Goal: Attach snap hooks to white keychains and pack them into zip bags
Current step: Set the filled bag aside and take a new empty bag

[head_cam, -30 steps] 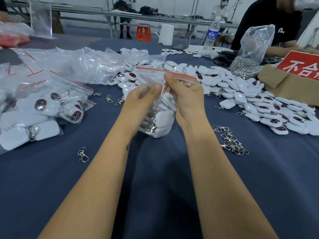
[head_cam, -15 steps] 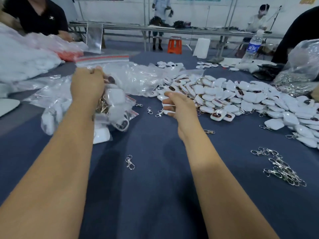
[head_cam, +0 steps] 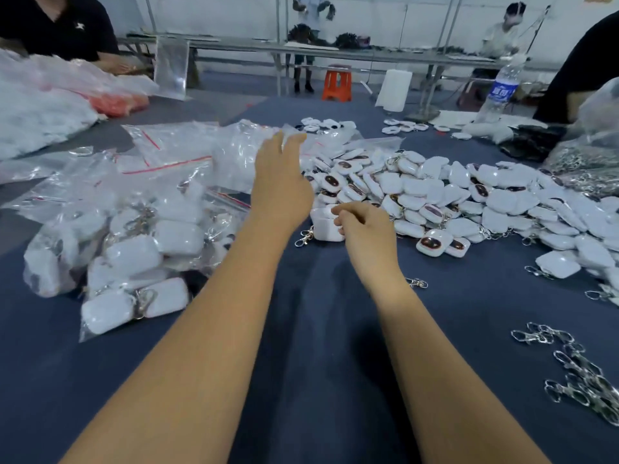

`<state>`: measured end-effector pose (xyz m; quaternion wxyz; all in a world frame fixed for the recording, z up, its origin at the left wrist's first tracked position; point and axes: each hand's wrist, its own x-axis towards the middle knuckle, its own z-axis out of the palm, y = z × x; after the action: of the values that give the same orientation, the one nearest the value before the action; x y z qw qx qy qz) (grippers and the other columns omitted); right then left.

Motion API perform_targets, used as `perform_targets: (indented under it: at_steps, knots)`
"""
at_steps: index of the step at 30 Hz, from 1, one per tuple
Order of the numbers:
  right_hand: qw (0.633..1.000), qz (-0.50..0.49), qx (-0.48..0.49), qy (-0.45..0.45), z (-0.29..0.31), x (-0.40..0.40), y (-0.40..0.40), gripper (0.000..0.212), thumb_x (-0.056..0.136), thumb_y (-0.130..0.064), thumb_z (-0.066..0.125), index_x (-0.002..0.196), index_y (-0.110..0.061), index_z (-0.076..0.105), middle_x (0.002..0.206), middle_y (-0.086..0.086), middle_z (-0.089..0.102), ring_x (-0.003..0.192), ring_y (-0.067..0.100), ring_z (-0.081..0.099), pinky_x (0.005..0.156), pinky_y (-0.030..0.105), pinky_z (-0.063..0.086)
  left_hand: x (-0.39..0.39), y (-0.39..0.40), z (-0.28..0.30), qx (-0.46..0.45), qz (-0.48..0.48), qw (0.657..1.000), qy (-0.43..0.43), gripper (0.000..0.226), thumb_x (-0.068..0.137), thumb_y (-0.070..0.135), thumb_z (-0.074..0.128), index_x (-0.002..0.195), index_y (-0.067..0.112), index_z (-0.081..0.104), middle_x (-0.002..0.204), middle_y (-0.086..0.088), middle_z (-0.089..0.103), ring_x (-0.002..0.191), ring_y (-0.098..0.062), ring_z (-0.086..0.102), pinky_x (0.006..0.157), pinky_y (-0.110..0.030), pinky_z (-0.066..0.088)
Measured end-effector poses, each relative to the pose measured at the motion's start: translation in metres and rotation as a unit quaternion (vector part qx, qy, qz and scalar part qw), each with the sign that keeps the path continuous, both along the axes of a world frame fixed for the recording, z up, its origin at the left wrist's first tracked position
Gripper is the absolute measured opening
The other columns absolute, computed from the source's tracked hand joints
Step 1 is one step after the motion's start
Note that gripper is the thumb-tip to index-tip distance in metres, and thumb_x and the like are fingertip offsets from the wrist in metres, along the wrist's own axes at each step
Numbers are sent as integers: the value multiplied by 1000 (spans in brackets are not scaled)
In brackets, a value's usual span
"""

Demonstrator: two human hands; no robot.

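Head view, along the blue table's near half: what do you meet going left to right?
Filled zip bags of keychains → left hand reaching forward → right hand on a white keychain → loose white keychain pile → bunch of loose snap hooks.

Head view looks forward-down, seemingly close over the table.

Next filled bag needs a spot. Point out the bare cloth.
Bare cloth lies near the person, between the filled zip bags and the loose snap hooks. Crowded: the keychain pile ahead and the empty bags behind the left hand.
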<state>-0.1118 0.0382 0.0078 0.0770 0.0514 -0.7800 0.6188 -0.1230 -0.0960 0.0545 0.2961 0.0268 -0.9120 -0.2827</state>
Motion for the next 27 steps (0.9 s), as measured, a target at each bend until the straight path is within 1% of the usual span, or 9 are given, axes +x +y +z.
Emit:
perform_targets:
  at_steps: [3, 7, 9, 12, 16, 20, 23, 25, 27]
  knots:
    - [999, -19, 23, 16, -2, -5, 19, 25, 94, -16, 48, 96, -29, 69, 84, -16, 66, 71, -9, 57, 55, 5, 39, -25, 7, -35, 13, 29, 986, -165, 88, 83, -9, 45, 157, 19, 6, 164, -15, -7, 151, -30, -10, 121, -39, 5]
    - [998, -49, 22, 24, -5, -10, 39, 25, 94, -15, 49, 94, -27, 71, 82, -11, 67, 65, -1, 55, 55, 9, 41, -32, -6, -59, -9, 110, 959, -262, 82, 90, 14, 47, 157, 14, 1, 158, -22, 21, 146, -38, 19, 117, -49, 21]
    - [998, -61, 16, 19, -6, -9, 44, 25, 94, -14, 50, 96, -25, 72, 81, -11, 67, 62, -2, 54, 55, 9, 41, -28, -6, -65, -63, 141, 957, -246, 65, 94, 23, 47, 153, 9, 23, 150, -23, 34, 137, -39, 30, 109, -46, 31]
    - [998, -67, 6, 16, -6, -2, 46, 25, 95, -15, 49, 101, -23, 72, 81, -12, 66, 61, -6, 54, 54, 7, 39, -17, -2, -64, -103, 162, 964, -182, 34, 96, 22, 44, 123, 12, 63, 130, -19, 54, 121, -39, 43, 95, -42, 39]
    - [997, -58, -45, 26, -3, 16, 48, 31, 94, -13, 54, 119, -29, 61, 107, -13, 60, 74, -12, 54, 61, 3, 40, 8, 17, -60, 9, 106, 994, -12, 31, 94, 14, 50, 112, 25, 73, 122, -6, 60, 119, -31, 42, 98, -37, 31]
    - [983, 3, -179, 29, -4, 36, 64, 81, 88, 7, 53, 145, -46, 32, 128, -18, 49, 109, 6, 63, 80, 13, 52, 35, 46, -56, 108, -73, 986, 101, 53, 84, -15, 43, 107, 19, 76, 131, 3, 60, 131, -25, 35, 111, -29, 24]
    - [895, 17, -445, -25, 0, 47, 86, 48, 90, -2, 43, 132, -19, 59, 93, -4, 72, 90, 20, 71, 77, 29, 58, 50, 58, -63, 88, -132, 983, 88, 65, 78, -23, 37, 111, 18, 75, 136, -1, 59, 136, -27, 35, 114, -32, 24]
    - [888, -14, -455, -60, 2, 53, 98, 32, 95, -11, 43, 113, -4, 69, 78, 1, 73, 76, 16, 69, 68, 25, 55, 54, 57, -67, 50, -132, 988, 55, 67, 77, -23, 39, 114, 21, 73, 136, -1, 59, 136, -29, 38, 114, -41, 27]
    - [927, -52, -366, -68, -1, 52, 103, 23, 95, -3, 50, 102, -7, 72, 78, 3, 74, 77, 16, 68, 70, 23, 55, 56, 51, -68, -14, -90, 996, -18, 67, 78, -14, 44, 118, 33, 71, 133, 5, 62, 132, -25, 41, 110, -44, 27]
